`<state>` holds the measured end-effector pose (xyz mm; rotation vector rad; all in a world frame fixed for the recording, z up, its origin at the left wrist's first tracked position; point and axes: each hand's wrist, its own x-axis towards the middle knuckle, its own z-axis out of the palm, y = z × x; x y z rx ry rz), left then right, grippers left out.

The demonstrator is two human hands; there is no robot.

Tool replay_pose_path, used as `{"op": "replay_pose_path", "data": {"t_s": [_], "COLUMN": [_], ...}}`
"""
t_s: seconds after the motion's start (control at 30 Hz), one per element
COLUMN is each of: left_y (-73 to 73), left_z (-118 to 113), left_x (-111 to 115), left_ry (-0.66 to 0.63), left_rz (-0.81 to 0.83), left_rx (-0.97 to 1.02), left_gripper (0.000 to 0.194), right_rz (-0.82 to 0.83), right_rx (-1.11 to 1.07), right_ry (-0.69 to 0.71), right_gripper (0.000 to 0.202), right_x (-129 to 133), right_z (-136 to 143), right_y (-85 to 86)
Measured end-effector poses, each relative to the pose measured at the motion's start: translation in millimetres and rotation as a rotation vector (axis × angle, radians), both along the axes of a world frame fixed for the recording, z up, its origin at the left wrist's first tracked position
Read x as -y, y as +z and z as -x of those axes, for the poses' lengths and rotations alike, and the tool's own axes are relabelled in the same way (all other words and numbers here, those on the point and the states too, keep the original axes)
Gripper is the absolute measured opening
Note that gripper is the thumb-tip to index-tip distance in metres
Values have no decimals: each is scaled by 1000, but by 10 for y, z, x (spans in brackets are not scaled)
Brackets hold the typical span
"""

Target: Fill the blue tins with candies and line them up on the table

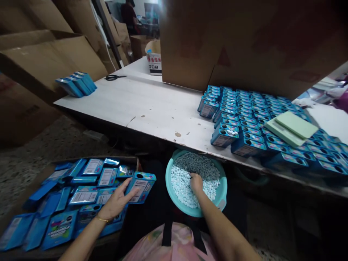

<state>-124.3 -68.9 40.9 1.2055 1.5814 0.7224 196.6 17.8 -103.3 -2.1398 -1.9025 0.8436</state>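
Basin (223, 181) before the table (152, 112), right of the carton (129, 159) of boxes (84, 195).

Turquoise basin (169, 181); pink, floral-patterned apron (156, 241).

L hand (118, 201) holds blue box (141, 186), R hand (196, 184) in candy tub (169, 181).

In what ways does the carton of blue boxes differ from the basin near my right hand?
The carton has straight edges; the basin is round and turquoise. The carton holds blue boxes at mixed angles; the basin holds small pale pieces. Both are open on top.
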Motion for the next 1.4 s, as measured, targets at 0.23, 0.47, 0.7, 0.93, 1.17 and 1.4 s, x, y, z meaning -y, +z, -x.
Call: {"op": "replay_pose_path", "data": {"t_s": [0.23, 0.47, 0.7, 0.93, 1.17, 1.4], "left_y": [-67, -268, -460, -550, -531, -289], "left_z": [-489, -1098, -1518, -1606, -1585, -1206], "left_x": [-125, -490, -678, -674, -685, -608], "left_ry": [-33, -199, -322, -386, -345, -140], "left_rz": [-46, -252, -366, -432, -399, -324], "left_rx": [223, 36, -114, -164, -138, -101], "left_gripper": [52, 42, 42, 42, 41, 40], "right_rz": [28, 37, -11, -32, -64, 89], "right_rx": [-308, -524, -144, 377, 399, 345], "right_ry": [9, 82, 370, 531, 560, 265], "right_gripper": [46, 44, 34, 27, 24, 32], "right_x": [-30, 145, 126, 108, 106, 187], "right_z": [-324, -873, -911, -566, -564, -860], "right_y": [125, 1007, 1835, 2244, 2402, 1186]}}
